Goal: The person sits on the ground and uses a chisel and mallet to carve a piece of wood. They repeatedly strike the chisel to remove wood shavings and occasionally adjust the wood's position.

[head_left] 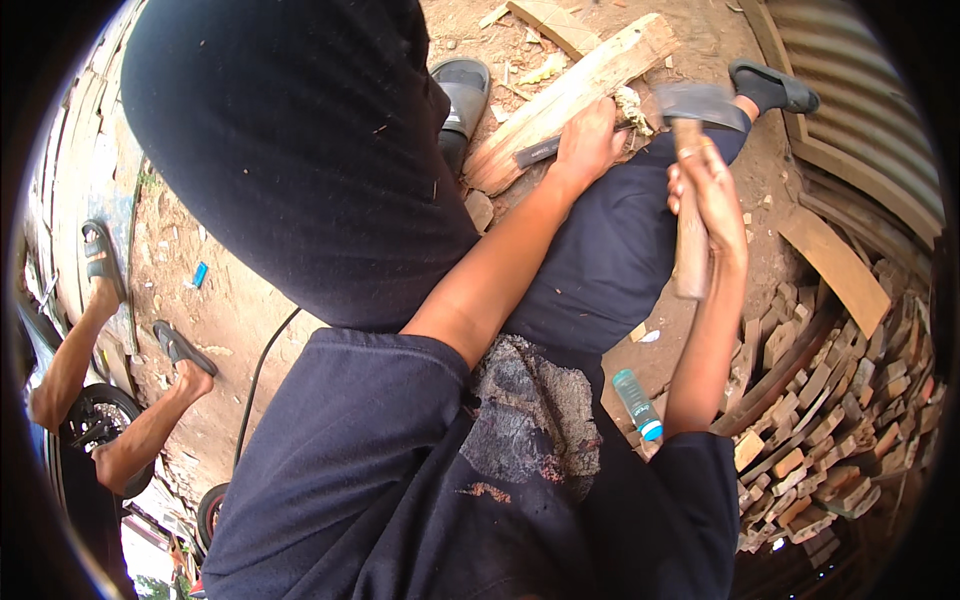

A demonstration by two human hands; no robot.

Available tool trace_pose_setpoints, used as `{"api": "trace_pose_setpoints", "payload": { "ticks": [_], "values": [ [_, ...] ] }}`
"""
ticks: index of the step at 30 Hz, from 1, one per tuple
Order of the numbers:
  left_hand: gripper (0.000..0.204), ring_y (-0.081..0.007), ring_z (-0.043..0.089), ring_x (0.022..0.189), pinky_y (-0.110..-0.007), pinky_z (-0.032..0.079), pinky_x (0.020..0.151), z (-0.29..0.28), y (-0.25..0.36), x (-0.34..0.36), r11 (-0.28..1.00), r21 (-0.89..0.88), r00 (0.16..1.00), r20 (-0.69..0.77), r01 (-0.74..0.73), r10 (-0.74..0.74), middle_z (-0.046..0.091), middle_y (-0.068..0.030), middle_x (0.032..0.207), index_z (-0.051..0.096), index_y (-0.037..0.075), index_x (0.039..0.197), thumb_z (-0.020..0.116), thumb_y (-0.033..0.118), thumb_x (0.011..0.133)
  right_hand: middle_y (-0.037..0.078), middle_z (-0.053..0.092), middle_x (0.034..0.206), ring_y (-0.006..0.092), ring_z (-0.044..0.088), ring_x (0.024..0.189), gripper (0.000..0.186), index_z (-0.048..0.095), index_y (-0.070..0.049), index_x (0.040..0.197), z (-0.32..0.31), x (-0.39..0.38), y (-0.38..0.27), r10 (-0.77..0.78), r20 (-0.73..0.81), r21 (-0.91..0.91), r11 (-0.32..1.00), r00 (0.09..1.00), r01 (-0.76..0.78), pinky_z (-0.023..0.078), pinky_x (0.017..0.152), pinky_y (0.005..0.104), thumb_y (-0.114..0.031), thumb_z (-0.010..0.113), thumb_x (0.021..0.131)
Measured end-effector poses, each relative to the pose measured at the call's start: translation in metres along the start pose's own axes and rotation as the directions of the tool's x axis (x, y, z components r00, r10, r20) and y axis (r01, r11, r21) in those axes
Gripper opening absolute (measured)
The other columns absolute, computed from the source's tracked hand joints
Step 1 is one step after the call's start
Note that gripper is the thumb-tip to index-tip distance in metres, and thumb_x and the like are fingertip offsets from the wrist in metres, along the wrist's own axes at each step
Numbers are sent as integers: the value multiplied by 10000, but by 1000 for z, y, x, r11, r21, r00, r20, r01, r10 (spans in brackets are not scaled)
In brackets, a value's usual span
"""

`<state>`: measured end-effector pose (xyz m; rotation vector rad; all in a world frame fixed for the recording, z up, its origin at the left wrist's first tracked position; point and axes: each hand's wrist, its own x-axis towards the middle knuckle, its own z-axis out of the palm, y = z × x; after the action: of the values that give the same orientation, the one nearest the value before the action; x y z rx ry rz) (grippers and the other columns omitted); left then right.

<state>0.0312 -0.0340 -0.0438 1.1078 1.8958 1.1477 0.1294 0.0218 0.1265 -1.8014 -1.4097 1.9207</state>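
My left hand (pixel 590 140) is closed around a chisel (pixel 538 152) with a dark, flat blade. The blade lies against a thick, rough-edged piece of pale timber (pixel 575 100), which slants across the ground between my feet. A frayed, pale tuft (pixel 632 108) shows just beyond my fist; whether it belongs to the chisel's handle I cannot tell. My right hand (pixel 712 190) grips the wooden handle of a hammer (pixel 690 245). Its metal head is smeared by motion, above my right leg and to the right of my left fist.
Wood offcuts (pixel 830 430) are heaped at the right, below a corrugated sheet (pixel 860 90). A green bottle (pixel 632 395) lies beside my right arm. Another person's sandalled foot (pixel 185 350), a motorcycle wheel (pixel 105 425), a black cable (pixel 258 375) and a small blue object (pixel 200 275) are at left.
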Motion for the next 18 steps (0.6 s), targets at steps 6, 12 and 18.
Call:
{"api": "trace_pose_setpoints", "payload": {
  "ticks": [6,12,18],
  "values": [
    [339,-386,582,887,-452,478,758,1,-6,-5,999,7,999,-18,-39,39,580,-201,924,481,6,943,706,156,739,36,512,720,89,497,566,344,435,-32,1247,-9,-6,-20,88,48,2,996,995,-88,439,468,236,-162,520,941],
    [312,-379,585,880,-454,478,755,-6,-2,-3,1000,-11,999,-17,-28,28,581,-189,930,479,15,933,693,138,742,36,508,741,87,493,571,322,444,-26,1222,4,4,3,-14,10,39,999,1000,13,437,473,234,-160,523,941],
    [313,-364,597,890,-450,484,774,-9,-14,-18,994,84,997,30,65,-67,591,-180,955,478,26,948,684,134,738,35,506,741,85,493,561,378,427,-37,1277,3,-12,-3,175,157,-56,984,972,-168,434,454,221,-178,523,940]
  ]
}}
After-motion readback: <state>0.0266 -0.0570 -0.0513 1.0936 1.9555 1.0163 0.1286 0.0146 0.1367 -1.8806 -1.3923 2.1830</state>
